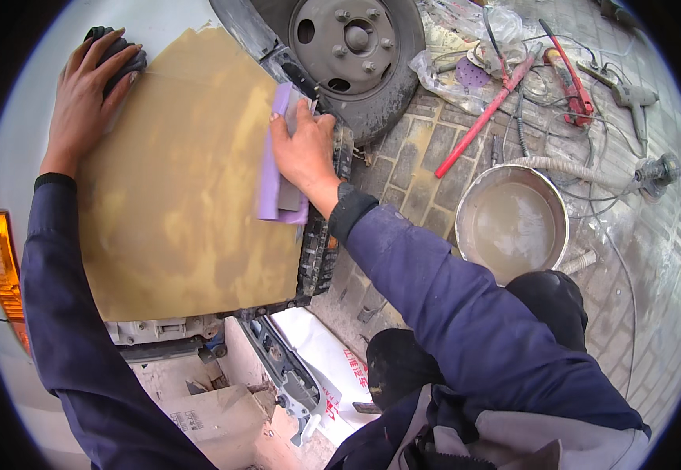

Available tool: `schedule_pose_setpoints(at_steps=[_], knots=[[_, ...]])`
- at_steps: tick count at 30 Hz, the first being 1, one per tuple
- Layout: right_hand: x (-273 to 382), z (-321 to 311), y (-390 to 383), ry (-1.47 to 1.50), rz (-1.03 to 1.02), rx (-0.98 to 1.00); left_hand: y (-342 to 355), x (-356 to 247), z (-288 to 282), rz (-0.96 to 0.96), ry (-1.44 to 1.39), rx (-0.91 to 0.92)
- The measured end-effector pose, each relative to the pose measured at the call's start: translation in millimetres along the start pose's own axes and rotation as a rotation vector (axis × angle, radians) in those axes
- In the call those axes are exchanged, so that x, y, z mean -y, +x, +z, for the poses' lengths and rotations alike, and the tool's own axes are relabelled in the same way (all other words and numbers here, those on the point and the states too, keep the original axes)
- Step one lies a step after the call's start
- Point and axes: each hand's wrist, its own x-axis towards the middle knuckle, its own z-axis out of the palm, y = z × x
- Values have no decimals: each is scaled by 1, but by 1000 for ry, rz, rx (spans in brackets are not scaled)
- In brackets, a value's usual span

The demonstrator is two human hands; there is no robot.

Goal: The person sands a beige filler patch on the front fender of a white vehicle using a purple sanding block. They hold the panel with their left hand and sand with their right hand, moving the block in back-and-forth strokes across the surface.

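A broad vehicle panel coated in smooth yellow-brown filler lies before me, with paler streaks across it. My right hand grips a sanding block wrapped in purple sandpaper, pressed flat along the panel's right edge. Part of the block's grey back shows under the palm. At the panel's upper left, my left hand curls over a dark grey, ridged, crumpled piece, perhaps a cloth. The palm side of that hand is hidden.
A wheel stands beyond the panel. To the right, a round bucket holds cloudy water. Beyond it lie a red bar, a red tool, a grey heat gun, hoses and cables on brick paving. An orange lamp sits at left.
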Motion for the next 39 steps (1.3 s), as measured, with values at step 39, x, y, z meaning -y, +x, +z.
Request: schedule_pose_setpoints(at_steps=[39], knots=[[-4, -7, -45, -244, 158, 125, 0, 1, 3, 9, 13, -29]])
